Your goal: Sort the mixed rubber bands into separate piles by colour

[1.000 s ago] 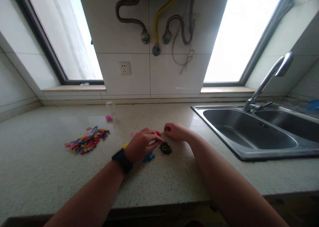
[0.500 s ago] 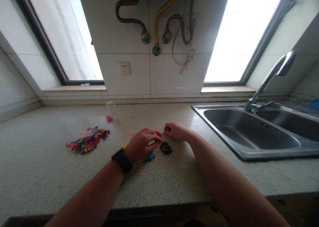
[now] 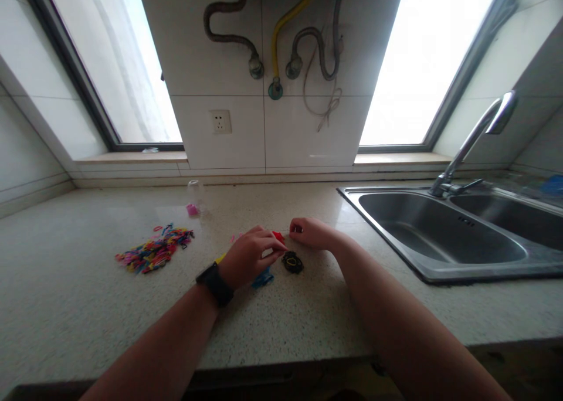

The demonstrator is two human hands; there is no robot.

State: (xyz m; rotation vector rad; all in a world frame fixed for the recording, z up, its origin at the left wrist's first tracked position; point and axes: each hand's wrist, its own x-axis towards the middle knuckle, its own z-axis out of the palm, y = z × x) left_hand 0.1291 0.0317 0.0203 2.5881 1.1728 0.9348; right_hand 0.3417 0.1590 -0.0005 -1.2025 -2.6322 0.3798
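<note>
My left hand (image 3: 254,253), a dark watch on its wrist, reaches over the small coloured piles with thumb and fingertips pinched together just above the black pile. Whatever lies in the pinch is too small to make out. My right hand (image 3: 307,232) rests on the counter to the right, fingers curled closed; their contents are hidden. The black pile (image 3: 292,262) of small bands has a yellow loop on top. Blue bands (image 3: 263,278) lie below my left hand, red ones (image 3: 278,236) between the hands. Yellow (image 3: 220,258) and pink (image 3: 236,237) bits show partly behind the left hand.
A mixed heap of colourful bands (image 3: 156,250) lies on the counter (image 3: 88,307) to the left. Behind it stands a clear plastic container (image 3: 195,191) with a pink piece (image 3: 192,210) at its base. A steel sink (image 3: 422,272) with a faucet (image 3: 475,137) is at right.
</note>
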